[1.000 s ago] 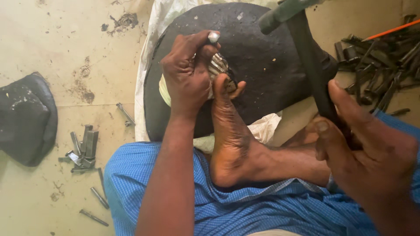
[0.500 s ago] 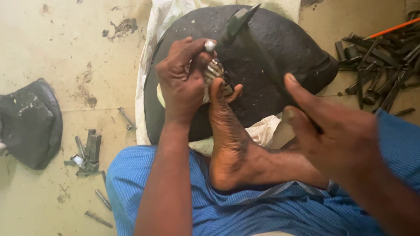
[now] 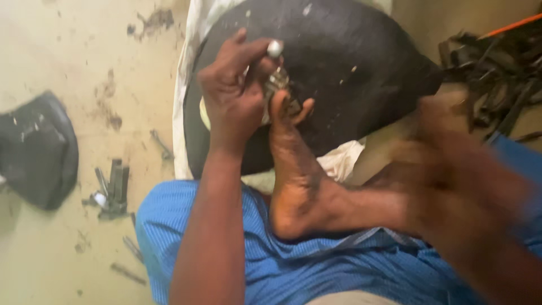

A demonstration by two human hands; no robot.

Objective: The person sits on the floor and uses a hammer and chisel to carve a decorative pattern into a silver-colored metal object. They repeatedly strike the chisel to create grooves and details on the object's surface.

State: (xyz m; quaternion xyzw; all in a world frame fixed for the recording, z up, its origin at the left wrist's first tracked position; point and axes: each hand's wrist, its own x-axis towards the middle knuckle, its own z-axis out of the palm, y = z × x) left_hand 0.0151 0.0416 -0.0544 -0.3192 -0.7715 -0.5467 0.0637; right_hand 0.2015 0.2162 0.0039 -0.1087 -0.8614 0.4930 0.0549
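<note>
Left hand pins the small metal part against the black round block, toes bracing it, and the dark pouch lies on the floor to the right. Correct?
Not quite. In the head view the dark pouch lies on the floor to the left, not the right. The rest holds: the left hand pins the small metal part against the black round block, with the toes bracing it.

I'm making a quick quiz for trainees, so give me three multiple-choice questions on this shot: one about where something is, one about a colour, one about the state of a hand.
1. Where does the small metal part sit?
A. on the dark round block
B. on the bare floor
C. on the dark bag

2. What colour is the cloth over the person's lap?
A. red
B. blue
C. white

3. How does the right hand appear?
A. sharp and resting flat
B. out of view
C. blurred by motion

Answers: 1 A, the left hand and the toes of a bare foot pin it there; 2 B, it is blue; 3 C, only a smear shows.
</note>
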